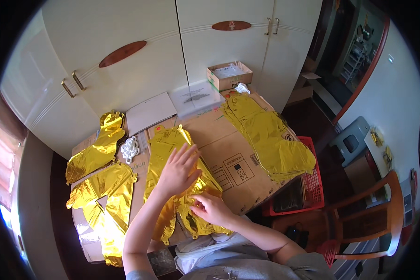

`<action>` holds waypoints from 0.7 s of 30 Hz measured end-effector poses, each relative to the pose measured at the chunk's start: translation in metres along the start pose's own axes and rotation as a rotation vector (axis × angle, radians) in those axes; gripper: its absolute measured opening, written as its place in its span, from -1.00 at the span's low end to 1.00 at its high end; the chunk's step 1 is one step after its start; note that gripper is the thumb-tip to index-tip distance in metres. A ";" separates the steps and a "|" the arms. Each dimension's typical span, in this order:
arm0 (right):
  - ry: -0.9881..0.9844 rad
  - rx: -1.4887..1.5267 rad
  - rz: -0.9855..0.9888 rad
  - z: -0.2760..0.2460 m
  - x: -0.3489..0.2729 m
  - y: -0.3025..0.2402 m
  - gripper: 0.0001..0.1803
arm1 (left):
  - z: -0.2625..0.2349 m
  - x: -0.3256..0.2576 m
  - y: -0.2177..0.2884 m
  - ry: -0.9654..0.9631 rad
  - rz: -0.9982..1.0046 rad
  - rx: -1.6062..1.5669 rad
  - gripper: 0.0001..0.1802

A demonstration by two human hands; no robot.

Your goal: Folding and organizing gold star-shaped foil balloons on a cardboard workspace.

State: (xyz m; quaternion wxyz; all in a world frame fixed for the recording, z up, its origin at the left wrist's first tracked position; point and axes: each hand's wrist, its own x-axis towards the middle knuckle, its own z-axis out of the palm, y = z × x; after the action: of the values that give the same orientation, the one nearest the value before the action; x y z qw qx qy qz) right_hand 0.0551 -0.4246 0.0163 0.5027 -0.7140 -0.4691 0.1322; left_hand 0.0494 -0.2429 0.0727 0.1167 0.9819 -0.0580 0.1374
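On flattened cardboard, left hand (178,169) presses, right hand (211,208) pinches crinkled gold foil balloon (172,144).

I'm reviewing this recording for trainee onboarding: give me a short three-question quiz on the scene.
1. True or false: the left hand lies flat on the flat gold foil balloon stack on the brown cardboard work surface.
2. What lies beside that stack, toward the person's left? A) heap of small white plastic rings B) scissors C) tape roll
3. The right hand pinches the stack's near ____.

Key: 1 true; 2 A; 3 edge.
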 end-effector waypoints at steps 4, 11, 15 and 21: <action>-0.089 0.012 -0.047 -0.013 0.004 -0.010 -0.73 | 0.024 0.019 0.004 -0.123 0.120 0.104 -0.35; 0.105 -0.215 -0.210 -0.081 0.021 0.043 -0.79 | 0.037 0.007 0.002 -0.196 0.080 0.153 -0.37; 0.001 -0.372 -0.387 -0.089 0.028 0.065 -0.76 | 0.045 0.001 -0.003 -0.187 0.093 0.149 -0.35; -0.056 -0.450 -0.393 -0.082 0.029 0.076 -0.76 | 0.050 -0.001 -0.007 -0.217 0.076 0.125 -0.31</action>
State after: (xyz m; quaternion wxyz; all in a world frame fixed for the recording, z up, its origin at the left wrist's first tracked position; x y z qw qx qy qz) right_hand 0.1651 -0.4542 -0.0022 0.3347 -0.6990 -0.6295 -0.0553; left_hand 0.0622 -0.2484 0.0244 0.0433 0.9934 -0.0988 0.0379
